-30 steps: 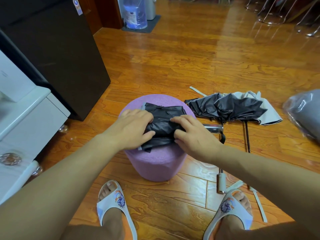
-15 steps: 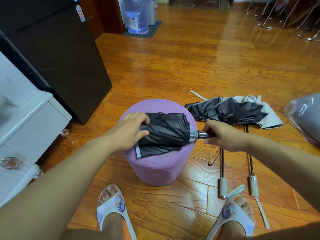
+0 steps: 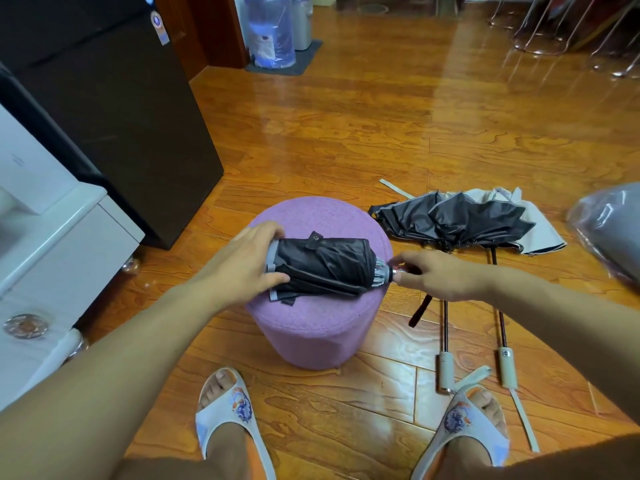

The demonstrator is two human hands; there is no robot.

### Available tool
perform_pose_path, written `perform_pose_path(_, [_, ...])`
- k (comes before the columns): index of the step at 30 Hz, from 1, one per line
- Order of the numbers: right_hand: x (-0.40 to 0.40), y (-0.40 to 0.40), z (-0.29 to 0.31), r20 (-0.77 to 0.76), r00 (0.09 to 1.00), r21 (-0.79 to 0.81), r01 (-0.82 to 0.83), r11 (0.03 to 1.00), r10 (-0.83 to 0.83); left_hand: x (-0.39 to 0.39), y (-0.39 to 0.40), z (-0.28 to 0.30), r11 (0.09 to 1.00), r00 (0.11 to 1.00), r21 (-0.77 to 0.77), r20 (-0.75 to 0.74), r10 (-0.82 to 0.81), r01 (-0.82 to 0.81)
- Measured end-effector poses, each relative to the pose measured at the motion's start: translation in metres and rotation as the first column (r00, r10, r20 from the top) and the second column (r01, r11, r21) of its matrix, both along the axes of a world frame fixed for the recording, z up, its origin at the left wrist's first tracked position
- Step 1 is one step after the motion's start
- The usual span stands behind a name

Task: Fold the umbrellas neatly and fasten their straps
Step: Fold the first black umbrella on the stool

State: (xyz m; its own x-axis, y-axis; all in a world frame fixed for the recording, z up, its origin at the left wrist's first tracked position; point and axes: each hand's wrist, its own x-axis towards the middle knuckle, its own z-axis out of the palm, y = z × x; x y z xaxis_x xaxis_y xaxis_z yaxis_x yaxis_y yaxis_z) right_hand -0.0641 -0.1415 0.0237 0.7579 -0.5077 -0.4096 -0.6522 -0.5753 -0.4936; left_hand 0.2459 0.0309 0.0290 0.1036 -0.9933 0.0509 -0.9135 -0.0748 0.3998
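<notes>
A folded black umbrella (image 3: 325, 266) with grey trim lies across the top of a round purple stool (image 3: 311, 327). My left hand (image 3: 242, 261) clasps its left end, fingers wrapped over the canopy. My right hand (image 3: 436, 275) pinches the metal shaft at its right end, and the black wrist loop (image 3: 420, 311) hangs below that hand. A snap strap (image 3: 315, 239) shows on top of the canopy. On the floor to the right lie two unfolded black-and-beige umbrellas (image 3: 460, 220) with their shafts and beige handles (image 3: 445, 372) pointing toward me.
A dark cabinet (image 3: 114, 109) and a white unit (image 3: 45, 237) stand at the left. A grey plastic-wrapped bundle (image 3: 609, 230) lies at the right edge. Loose beige straps (image 3: 523, 420) lie by my right foot. My slippered feet (image 3: 228, 410) rest below the stool.
My right hand left the canopy and moved right onto the shaft. The umbrella was turned lengthwise on the stool, with my left hand staying on its left end.
</notes>
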Motion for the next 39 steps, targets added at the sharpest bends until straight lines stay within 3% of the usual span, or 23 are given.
perform_pose_path(2, [-0.001, 0.002, 0.001, 0.011, 0.999, -0.048, -0.036, 0.998, 0.037, 0.001, 0.002, 0.001, 0.999, 0.999, 0.047, 0.044, -0.021, 0.019])
perform_pose_path(6, [0.0, 0.008, -0.003, 0.125, 0.992, -0.302, 0.011, 0.953, 0.028, 0.003, 0.007, -0.005, 0.994, 0.956, 0.048, 0.275, -0.105, 0.095])
perform_pose_path(9, [0.004, 0.012, -0.01, 0.095, 0.995, -0.447, 0.026, 0.894, 0.019, 0.0, 0.006, -0.006, 0.995, 0.968, 0.011, 0.229, -0.101, 0.101])
perform_pose_path(11, [0.005, 0.01, -0.014, 0.084, 0.996, -0.413, 0.036, 0.91, -0.001, 0.0, 0.004, -0.006, 0.994, 0.978, 0.027, 0.181, -0.107, 0.104])
perform_pose_path(17, [0.002, -0.002, -0.001, 0.035, 0.999, -0.081, 0.014, 0.997, -0.012, 0.005, 0.006, -0.01, 0.99, 0.971, 0.081, 0.199, -0.13, 0.116])
perform_pose_path(23, [0.0, 0.003, -0.008, 0.121, 0.991, -0.283, -0.019, 0.959, 0.056, 0.001, 0.007, -0.009, 0.98, 0.952, 0.153, 0.258, -0.163, 0.126])
perform_pose_path(26, [0.001, 0.009, -0.011, 0.112, 0.992, -0.357, -0.012, 0.934, 0.055, -0.003, 0.009, -0.011, 0.974, 0.969, 0.184, 0.186, -0.165, 0.131])
perform_pose_path(31, [0.005, 0.014, -0.017, 0.09, 0.99, -0.57, -0.035, 0.821, 0.105, -0.003, 0.012, -0.005, 0.957, 0.967, 0.265, 0.186, -0.172, 0.119])
perform_pose_path(33, [0.008, 0.012, -0.017, 0.09, 0.994, -0.478, -0.014, 0.878, 0.065, -0.005, 0.015, -0.005, 0.959, 0.962, 0.257, 0.207, -0.18, 0.124])
perform_pose_path(37, [0.008, -0.001, -0.007, -0.02, 0.999, -0.136, -0.047, 0.99, 0.044, -0.005, 0.016, -0.007, 0.978, 0.926, 0.152, 0.328, -0.188, 0.145])
perform_pose_path(39, [0.008, -0.002, -0.007, -0.037, 0.997, -0.132, -0.068, 0.989, 0.064, -0.006, 0.016, -0.01, 0.984, 0.863, 0.079, 0.473, -0.178, 0.159])
